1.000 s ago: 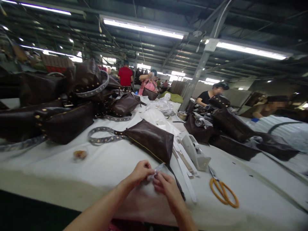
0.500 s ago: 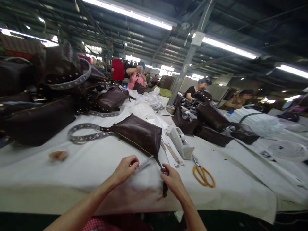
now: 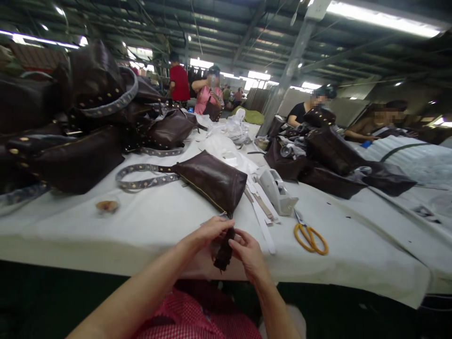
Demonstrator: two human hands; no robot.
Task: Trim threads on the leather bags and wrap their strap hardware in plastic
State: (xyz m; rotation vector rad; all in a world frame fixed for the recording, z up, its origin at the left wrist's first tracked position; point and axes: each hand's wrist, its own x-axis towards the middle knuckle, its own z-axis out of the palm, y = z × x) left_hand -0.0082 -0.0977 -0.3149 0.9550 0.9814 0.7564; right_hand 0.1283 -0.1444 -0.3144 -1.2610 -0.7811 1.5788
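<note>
On the white-covered table lies a dark brown leather bag (image 3: pixel 212 181) with a gold zipper along its near edge. Its studded strap (image 3: pixel 148 175), wrapped in clear plastic, loops out to the left. From the bag's near corner a short dark leather strap (image 3: pixel 223 252) hangs toward the table's front edge. My left hand (image 3: pixel 210 231) is closed over the upper part of this strap, fingers pinched near the corner. My right hand (image 3: pixel 247 249) pinches the same strap from the right, thumb and forefinger together. The plastic strip by the corner is mostly hidden by my left fingers.
Orange-handled scissors (image 3: pixel 310 235) and a grey tape dispenser (image 3: pixel 278 190) lie to the right, beside pale strips (image 3: pixel 261 216). Brown bags are piled at left (image 3: pixel 84 160) and right (image 3: pixel 332 150). A small brown item (image 3: pixel 107 206) lies at left. Co-workers (image 3: pixel 208 94) are beyond.
My left hand has moved right from the plastic strip onto the dark strap, close to my right hand. The view has tilted down and shifted left, showing more of my checked clothing.
</note>
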